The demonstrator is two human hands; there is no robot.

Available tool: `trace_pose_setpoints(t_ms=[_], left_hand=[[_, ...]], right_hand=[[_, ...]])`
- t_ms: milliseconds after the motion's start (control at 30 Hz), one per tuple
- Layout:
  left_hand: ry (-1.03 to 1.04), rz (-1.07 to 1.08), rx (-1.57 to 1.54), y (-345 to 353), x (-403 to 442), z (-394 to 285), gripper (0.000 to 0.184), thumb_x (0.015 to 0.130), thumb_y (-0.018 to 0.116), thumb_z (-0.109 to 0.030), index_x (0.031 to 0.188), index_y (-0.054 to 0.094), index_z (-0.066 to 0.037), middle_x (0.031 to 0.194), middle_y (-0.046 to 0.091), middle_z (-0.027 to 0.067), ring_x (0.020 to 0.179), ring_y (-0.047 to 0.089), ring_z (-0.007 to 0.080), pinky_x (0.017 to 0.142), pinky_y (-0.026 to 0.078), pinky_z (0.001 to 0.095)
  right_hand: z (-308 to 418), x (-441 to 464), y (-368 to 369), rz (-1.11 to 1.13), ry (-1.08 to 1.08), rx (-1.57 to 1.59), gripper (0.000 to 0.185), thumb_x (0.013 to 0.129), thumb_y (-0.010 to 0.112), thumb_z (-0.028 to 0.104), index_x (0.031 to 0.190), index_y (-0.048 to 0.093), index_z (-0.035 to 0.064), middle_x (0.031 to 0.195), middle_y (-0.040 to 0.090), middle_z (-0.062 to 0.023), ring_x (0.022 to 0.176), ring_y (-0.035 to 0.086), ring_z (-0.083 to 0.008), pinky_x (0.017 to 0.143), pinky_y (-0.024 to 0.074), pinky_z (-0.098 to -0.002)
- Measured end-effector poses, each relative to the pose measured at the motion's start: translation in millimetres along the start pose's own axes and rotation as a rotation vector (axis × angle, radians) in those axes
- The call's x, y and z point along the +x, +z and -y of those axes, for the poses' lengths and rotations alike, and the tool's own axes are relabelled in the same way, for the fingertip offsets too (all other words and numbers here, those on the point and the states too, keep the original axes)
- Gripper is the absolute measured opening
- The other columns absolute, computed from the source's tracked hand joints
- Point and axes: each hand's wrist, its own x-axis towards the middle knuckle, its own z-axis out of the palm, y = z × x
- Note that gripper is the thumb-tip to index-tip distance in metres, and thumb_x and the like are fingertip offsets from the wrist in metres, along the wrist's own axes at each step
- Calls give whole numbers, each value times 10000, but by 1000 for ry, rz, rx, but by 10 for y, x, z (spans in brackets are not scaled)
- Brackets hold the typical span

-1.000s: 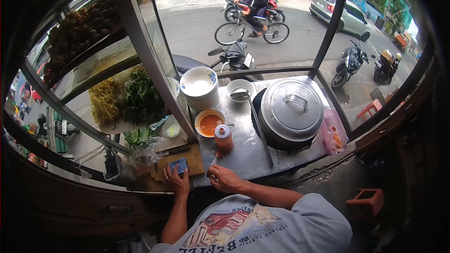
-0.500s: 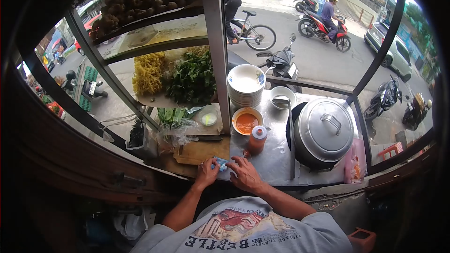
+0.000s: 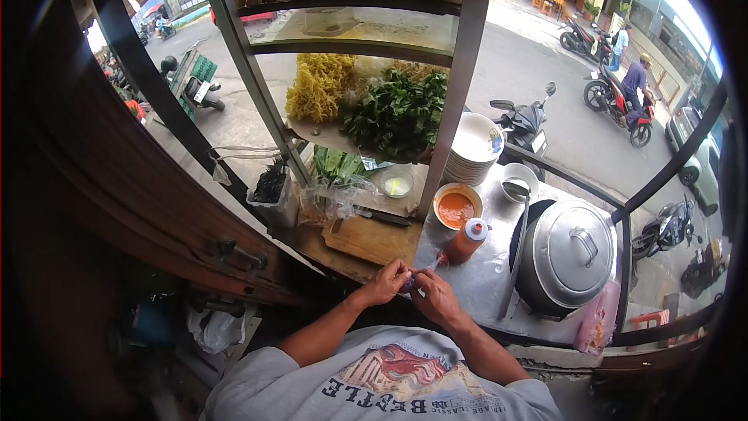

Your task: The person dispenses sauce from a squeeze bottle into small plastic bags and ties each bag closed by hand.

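Close together at the counter's front edge, both my hands are closed on a small blue-purple slip (image 3: 408, 284), thin and folded like paper; its kind is not clear. My left hand (image 3: 382, 284) pinches it from the left, and my right hand (image 3: 436, 296) has its fingers curled round the right side. Beyond them lies a wooden cutting board (image 3: 370, 243) with a knife (image 3: 386, 217) at its far edge. A squeeze bottle of orange-red sauce (image 3: 467, 242) stands right of the board, beside a bowl of orange sauce (image 3: 456, 206).
A large lidded pot (image 3: 565, 257) stands right on the metal counter (image 3: 487, 284), with a ladle (image 3: 516, 249) alongside. Behind are stacked plates (image 3: 474, 148) and a white bowl (image 3: 520, 181). Shelves hold leafy greens (image 3: 393, 113) and yellow noodles (image 3: 319, 86). A cabinet post (image 3: 458, 86) rises between.
My view has swung left, so the stall sits further right. My right hand, spread beside the blue slip before, has curled in against my left hand, and the slip is now mostly covered.
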Motion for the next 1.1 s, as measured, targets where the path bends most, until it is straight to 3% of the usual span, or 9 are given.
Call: trace_pose_setpoints(t_ms=[67,400,500,600,700,733,867,967,1100], left_hand=[[0,-2,-11,-24,-29,-66,216,1039,569,-221,1062,532,-9,929,635,143,863,643,220,758,532,381],[14,103,82,-127,-25,-192,240,1018,595,-244,1059,546,-12,909,627,135,821,620,256,777,504,394],[42,110,10,-152,-24,-122,256,1024,591,-260,1112,565,-21,970,643,122,881,631,224,816,513,375],[113,119,-59,-114,-42,-228,300,1018,605,-266,1208,579,-36,1062,653,111,965,638,177,870,526,343],[149,138,-25,-82,-80,-346,359,1007,622,-275,1271,562,-39,1155,656,140,1037,657,194,899,546,344],[108,155,-40,-76,-87,-360,373,1004,628,-276,1282,559,-38,1175,654,147,1046,659,197,895,551,344],[67,176,-77,-91,-89,-283,430,983,655,-270,1324,547,-33,1203,652,151,1065,659,204,891,555,346],[150,153,-31,-80,-93,-326,435,969,671,-272,1319,559,-38,1206,655,148,1110,646,224,954,523,365],[141,145,-19,-91,-89,-376,394,935,698,-279,1237,627,-37,1154,662,149,1088,642,246,965,489,380]], right_hand=[[-46,-19,0,44,35,9,123,877,646,48,988,647,-6,1147,669,-203,1052,646,-393,912,533,-438],[39,55,-123,116,219,110,169,954,663,117,1008,652,-43,973,642,-174,924,676,-333,841,536,-385],[-158,-14,-30,95,323,264,123,917,676,99,926,616,-8,999,638,-208,926,632,-407,814,506,-456],[-222,-36,7,28,321,233,112,930,677,95,935,619,0,935,636,-180,841,641,-325,768,506,-417],[-235,-8,-15,54,407,169,138,987,660,112,930,599,2,865,610,-37,716,600,-126,682,513,-273],[-272,3,9,29,500,450,151,999,662,142,930,590,28,864,597,11,730,557,-85,693,500,-244],[-230,-1,-25,5,644,925,147,994,680,156,978,618,23,905,615,0,815,551,-88,719,487,-257],[-269,-26,-14,21,529,862,178,987,691,165,973,613,5,920,626,-28,828,559,-98,730,497,-261],[-200,27,-73,-25,404,449,193,1002,677,178,889,595,44,907,615,-15,851,563,-87,781,484,-261]])
